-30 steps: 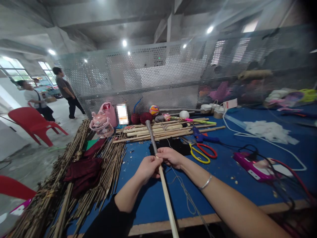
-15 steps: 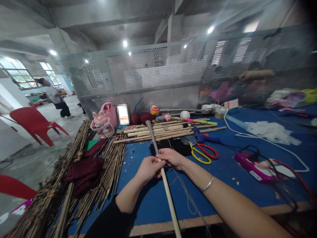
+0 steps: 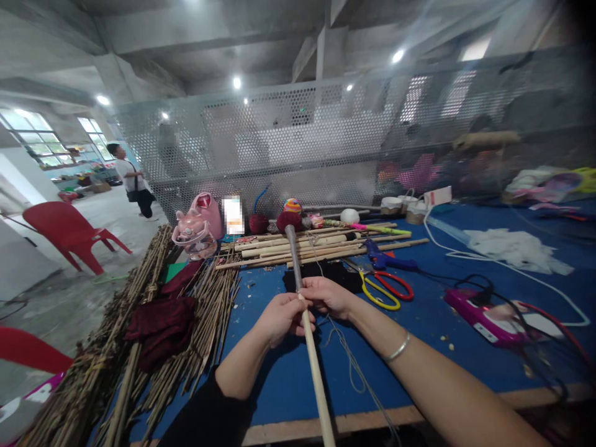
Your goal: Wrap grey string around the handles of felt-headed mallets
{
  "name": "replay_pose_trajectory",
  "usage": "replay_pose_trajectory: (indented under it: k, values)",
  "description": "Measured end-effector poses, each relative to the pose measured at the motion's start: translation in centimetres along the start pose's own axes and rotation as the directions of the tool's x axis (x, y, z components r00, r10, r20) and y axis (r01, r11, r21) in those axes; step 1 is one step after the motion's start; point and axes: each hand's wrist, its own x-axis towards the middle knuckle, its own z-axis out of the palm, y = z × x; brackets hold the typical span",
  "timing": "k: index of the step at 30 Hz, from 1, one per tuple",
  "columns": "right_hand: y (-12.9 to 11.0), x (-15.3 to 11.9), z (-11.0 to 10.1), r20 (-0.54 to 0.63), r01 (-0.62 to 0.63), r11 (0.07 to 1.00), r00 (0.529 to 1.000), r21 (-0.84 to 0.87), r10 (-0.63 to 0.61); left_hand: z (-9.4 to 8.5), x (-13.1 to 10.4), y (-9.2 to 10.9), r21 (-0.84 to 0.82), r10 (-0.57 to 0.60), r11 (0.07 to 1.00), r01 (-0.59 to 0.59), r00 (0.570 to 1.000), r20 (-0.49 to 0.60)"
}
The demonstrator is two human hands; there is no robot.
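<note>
A pale wooden mallet-like stick (image 3: 316,379) slants away from me over the table. Its far end bears a dark red ball-shaped head (image 3: 289,221), and grey string wrapping (image 3: 295,261) covers the shaft below that. My left hand (image 3: 283,316) is closed around the bare wood just under the wrapping. Right beside it, my right hand (image 3: 328,297) pinches at the wrapping's lower edge, its fingertips partly hidden. Loose grey string (image 3: 356,366) trails from beneath my right hand toward the table's front edge.
Scissors (image 3: 382,288) and a blue glue gun (image 3: 388,257) lie to the right, near a purple power strip (image 3: 484,316) with cables. Wooden sticks (image 3: 326,245) lie behind. Bundled twigs (image 3: 195,335) and a pink cup (image 3: 193,236) are left. A person (image 3: 133,180) stands beyond.
Both hands stay at the same place on the stick, with only slight shifts of the fingers. The stick's head has swung slightly right. The person in the background has moved right.
</note>
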Motion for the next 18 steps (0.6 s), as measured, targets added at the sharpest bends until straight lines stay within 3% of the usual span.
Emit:
replay_pose_trajectory:
  k: [2,6,9,13,18]
  values:
    - [-0.01,0.01,0.09,-0.045,0.011,0.998,0.999,-0.059,-0.013,0.05,0.11,-0.15,0.077,0.000,0.997,0.006,0.997,-0.076]
    - [0.22,0.20,0.22,-0.136,0.007,0.995,0.991,-0.097,-0.020,-0.05,0.50,-0.54,0.245,0.125,0.967,-0.067,0.966,-0.228]
    - [0.47,0.36,0.14,-0.116,-0.010,1.000,0.993,-0.028,0.007,-0.18,0.58,-0.47,0.136,0.112,0.987,-0.091,0.981,-0.157]
    - [0.68,0.39,-0.13,0.007,-0.036,0.996,0.999,0.076,0.035,-0.13,0.34,-0.10,-0.085,0.013,0.996,-0.018,0.998,-0.056]
    - [0.82,0.51,-0.10,-0.032,-0.032,0.999,0.999,0.036,0.033,-0.10,0.34,-0.34,-0.053,-0.051,0.997,0.047,0.997,-0.061]
